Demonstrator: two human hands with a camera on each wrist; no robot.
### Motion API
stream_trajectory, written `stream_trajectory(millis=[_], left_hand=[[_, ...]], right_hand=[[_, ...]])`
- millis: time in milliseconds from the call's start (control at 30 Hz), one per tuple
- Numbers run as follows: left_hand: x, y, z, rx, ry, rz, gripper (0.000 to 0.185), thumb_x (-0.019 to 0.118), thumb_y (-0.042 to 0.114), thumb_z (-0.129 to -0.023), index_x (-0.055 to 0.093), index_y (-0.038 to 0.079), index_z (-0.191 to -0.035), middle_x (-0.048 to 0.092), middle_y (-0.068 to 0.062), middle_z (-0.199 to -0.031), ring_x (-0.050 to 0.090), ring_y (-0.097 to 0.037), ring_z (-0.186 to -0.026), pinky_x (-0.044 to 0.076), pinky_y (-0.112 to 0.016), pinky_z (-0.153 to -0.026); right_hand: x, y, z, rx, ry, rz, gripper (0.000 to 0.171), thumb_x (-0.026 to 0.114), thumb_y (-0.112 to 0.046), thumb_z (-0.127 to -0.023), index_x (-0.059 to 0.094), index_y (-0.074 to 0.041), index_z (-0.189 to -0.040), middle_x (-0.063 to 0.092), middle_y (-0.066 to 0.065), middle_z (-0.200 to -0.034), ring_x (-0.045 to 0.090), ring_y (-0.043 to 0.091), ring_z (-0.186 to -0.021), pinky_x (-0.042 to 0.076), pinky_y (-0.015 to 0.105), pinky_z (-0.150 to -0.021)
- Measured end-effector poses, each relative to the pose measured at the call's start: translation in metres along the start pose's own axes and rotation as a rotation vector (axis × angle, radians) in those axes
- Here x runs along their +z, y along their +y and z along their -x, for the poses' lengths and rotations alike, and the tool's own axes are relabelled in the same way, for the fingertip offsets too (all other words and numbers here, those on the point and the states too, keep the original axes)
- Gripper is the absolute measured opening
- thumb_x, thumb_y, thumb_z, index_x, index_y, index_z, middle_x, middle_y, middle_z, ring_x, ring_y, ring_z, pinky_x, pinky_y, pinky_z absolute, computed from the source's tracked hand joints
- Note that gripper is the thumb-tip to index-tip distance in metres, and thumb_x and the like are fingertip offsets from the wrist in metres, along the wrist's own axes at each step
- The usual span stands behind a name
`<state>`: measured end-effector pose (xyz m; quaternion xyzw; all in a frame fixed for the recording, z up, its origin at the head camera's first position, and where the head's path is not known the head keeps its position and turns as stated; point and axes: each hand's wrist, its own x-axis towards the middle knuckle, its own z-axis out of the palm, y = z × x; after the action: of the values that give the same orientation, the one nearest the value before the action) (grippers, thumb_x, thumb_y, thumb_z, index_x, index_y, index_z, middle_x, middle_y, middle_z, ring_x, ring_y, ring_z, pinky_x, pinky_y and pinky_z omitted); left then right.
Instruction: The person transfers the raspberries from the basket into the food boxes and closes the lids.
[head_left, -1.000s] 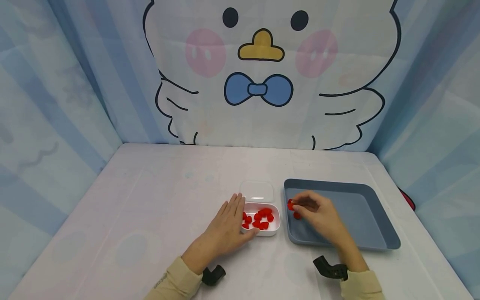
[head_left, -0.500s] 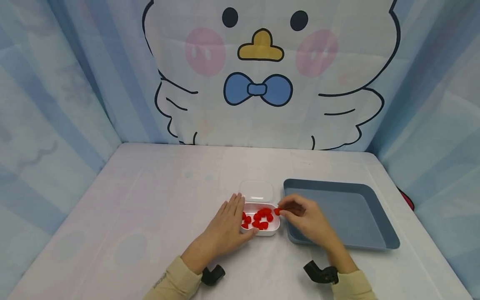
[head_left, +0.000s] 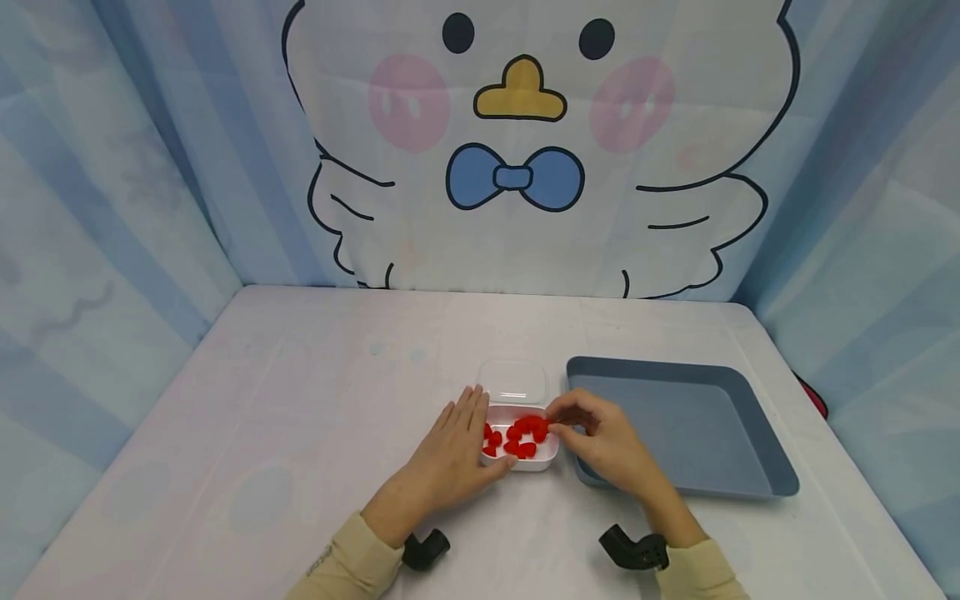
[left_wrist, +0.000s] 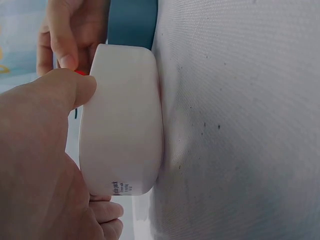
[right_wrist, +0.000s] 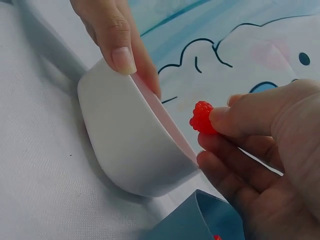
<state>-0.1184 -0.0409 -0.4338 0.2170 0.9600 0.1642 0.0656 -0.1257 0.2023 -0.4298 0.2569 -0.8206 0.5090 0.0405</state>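
Note:
A small white box (head_left: 534, 466) with several red raspberry-shaped pieces (head_left: 527, 450) in it stands mid-table. My left hand (head_left: 442, 467) rests against its left side with straight fingers, the thumb lying on the near rim. Between thumb and fingertips, my right hand (head_left: 607, 437) pinches one red raspberry (right_wrist: 201, 117), held over the right rim. In the left wrist view, the box wall (left_wrist: 122, 120) shows small dark print near its bottom corner. The right hand covers part of the grey-blue tray (head_left: 697, 425), where a bit of red shows in the right wrist view.
A clear lid (head_left: 513, 382) lies open behind the box. The tray's left edge is close to the box's right side. Patterned curtains (head_left: 517, 242) with a cartoon bird enclose the white table (head_left: 315, 375) at the back and sides.
My right hand has moved left from the tray to the box's right rim, carrying a raspberry. My left hand has stayed against the box.

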Motion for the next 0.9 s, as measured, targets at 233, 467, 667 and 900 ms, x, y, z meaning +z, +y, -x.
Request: stream_trajectory(millis=[233,467,667,900], left_hand=[[0.0002,-0.0004,0.0002,0.002,0.004,-0.003,0.097,0.060,0.060,-0.089,0.020,0.003,-0.157,0.020,-0.013,-0.166,0.017,-0.030,-0.154,0.021,-0.050,-0.124],[0.0007,-0.0008,-0.0002,0.012,0.015,-0.003,0.096,0.061,0.058,-0.089,0.022,0.002,-0.156,0.022,-0.014,-0.165,0.019,-0.032,-0.154,0.023,-0.051,-0.123],[0.0009,-0.0006,0.0000,0.007,0.011,0.002,0.096,0.060,0.058,-0.089,0.021,0.002,-0.157,0.021,-0.014,-0.165,0.017,-0.031,-0.154,0.022,-0.050,-0.123],[0.0000,-0.0003,0.0004,0.003,0.009,0.002,0.097,0.062,0.058,-0.088,0.020,0.003,-0.157,0.021,-0.013,-0.165,0.017,-0.031,-0.154,0.022,-0.050,-0.123]], right_hand=[[0.0006,-0.0030,-0.0002,0.025,-0.020,0.016,0.018,0.069,-0.003,-0.091,0.066,-0.006,-0.108,0.070,0.006,-0.104,0.067,0.019,-0.093,0.058,0.027,-0.089],[-0.0002,-0.0052,0.0001,0.032,-0.043,0.032,0.023,0.069,0.000,-0.089,0.065,-0.006,-0.111,0.069,0.004,-0.106,0.067,0.018,-0.093,0.058,0.028,-0.090],[-0.0009,-0.0024,-0.0002,0.012,-0.035,0.018,0.022,0.067,0.002,-0.090,0.065,-0.007,-0.110,0.069,0.006,-0.105,0.068,0.018,-0.093,0.057,0.024,-0.089],[-0.0026,0.0003,0.0005,-0.001,0.010,0.006,0.019,0.067,0.003,-0.090,0.066,-0.003,-0.108,0.070,0.012,-0.103,0.065,0.006,-0.091,0.059,0.023,-0.081]])
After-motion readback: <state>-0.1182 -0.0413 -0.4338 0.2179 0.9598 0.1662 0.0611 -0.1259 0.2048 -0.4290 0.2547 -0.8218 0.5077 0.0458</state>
